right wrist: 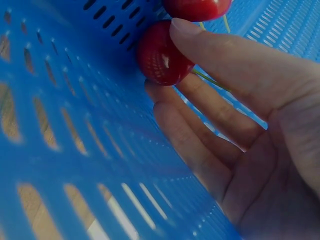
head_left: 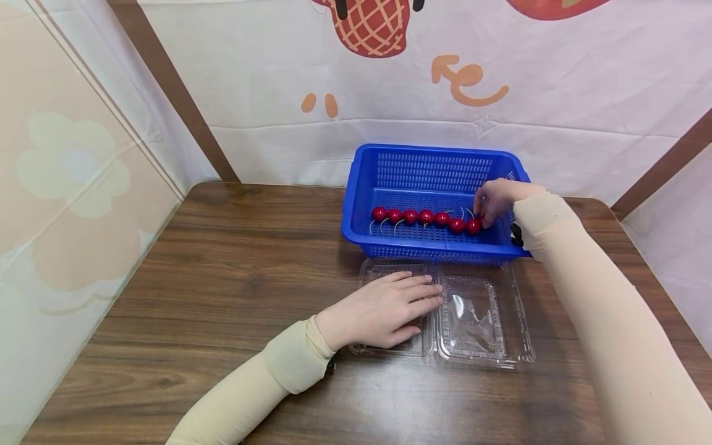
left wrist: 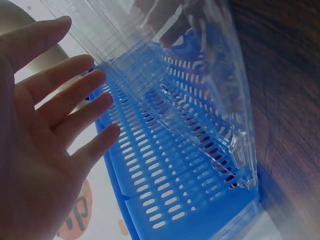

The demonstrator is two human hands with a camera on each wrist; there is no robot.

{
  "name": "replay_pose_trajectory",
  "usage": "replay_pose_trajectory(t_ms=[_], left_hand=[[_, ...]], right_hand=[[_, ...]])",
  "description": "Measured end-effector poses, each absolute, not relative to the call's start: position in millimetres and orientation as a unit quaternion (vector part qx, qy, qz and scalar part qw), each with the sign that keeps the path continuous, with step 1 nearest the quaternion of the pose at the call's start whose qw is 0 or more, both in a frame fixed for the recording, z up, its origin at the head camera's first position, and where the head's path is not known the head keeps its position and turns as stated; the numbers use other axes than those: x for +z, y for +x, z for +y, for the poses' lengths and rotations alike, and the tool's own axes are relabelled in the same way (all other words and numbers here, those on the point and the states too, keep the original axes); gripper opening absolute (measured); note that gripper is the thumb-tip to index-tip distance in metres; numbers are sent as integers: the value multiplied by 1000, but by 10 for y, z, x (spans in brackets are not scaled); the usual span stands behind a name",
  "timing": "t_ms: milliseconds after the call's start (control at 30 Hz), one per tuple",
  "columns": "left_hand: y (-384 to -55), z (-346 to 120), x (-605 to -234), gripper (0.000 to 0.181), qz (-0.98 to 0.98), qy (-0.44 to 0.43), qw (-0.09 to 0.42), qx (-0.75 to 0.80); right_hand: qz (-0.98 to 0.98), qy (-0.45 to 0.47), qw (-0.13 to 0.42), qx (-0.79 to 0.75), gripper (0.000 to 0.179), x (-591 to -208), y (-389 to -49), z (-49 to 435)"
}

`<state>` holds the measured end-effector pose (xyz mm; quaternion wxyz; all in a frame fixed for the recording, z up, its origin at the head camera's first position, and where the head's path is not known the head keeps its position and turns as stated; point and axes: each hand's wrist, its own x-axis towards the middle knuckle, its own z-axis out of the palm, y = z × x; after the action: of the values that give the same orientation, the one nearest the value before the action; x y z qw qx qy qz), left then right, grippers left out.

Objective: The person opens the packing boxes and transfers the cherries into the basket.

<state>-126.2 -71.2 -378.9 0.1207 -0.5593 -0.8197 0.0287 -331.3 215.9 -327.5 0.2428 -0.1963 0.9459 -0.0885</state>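
Inside a blue plastic basket [head_left: 439, 246], several red cherries [head_left: 410, 216] with thin green stems lie in a row. My right hand [head_left: 497, 199] reaches into the basket's right side and pinches the cherry [right wrist: 161, 56] at the right end of that row, thumb on one side and fingertips beneath in the right wrist view. A second cherry [right wrist: 197, 6] sits just beyond it. In front of the basket, a clear plastic clamshell box [head_left: 473, 318] lies opened out flat. My left hand [head_left: 381, 312] is over its left half, fingers spread and nearly straight, holding nothing.
A brown wood-grain table [head_left: 222, 278] carries the box and basket. Behind it hangs a white printed cloth [head_left: 267, 74], close to the basket's back wall. Another cloth panel [head_left: 72, 185] borders the left side.
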Motion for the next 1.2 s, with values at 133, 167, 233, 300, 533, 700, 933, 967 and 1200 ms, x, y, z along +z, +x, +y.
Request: replay_pose_trajectory(t_ms=[133,167,233,300,533,700,933,967,1200], left_hand=[[-1268,-713,-3789,57,-819,-560,120,29],[-1270,-714,-3789,57,-819,-560,120,29],[-1273,-718,-3792,57,-819,-561,120,27],[-1276,-723,-3796,57,-819,-561,120,28],[-1286,-732,-3804,57,-821,-558,117,28],[-1297,-735,-3809,56,-821,-558,122,22],[-1358,-764,-3781,43,-791,-564,236,-8],[-1372,-774,-3762,40,-781,-564,268,-17],[-1460,-1030,-3577,20,-744,-485,450,-97]], right_hand=[[947,-200,238,-86,39,-3246,-3307,2165],[947,-200,236,-83,39,-3237,-3305,2166],[948,-205,231,-77,39,-3212,-3294,2161],[949,-211,224,-69,39,-3192,-3286,2158],[957,-214,193,-34,35,-3122,-3266,2132],[964,-194,179,-9,33,-3031,-3218,2118],[961,-241,133,-15,32,-2818,-3105,2164],[961,-249,118,-19,31,-2784,-3080,2176],[959,-273,-32,-76,26,-2643,-2790,2367]])
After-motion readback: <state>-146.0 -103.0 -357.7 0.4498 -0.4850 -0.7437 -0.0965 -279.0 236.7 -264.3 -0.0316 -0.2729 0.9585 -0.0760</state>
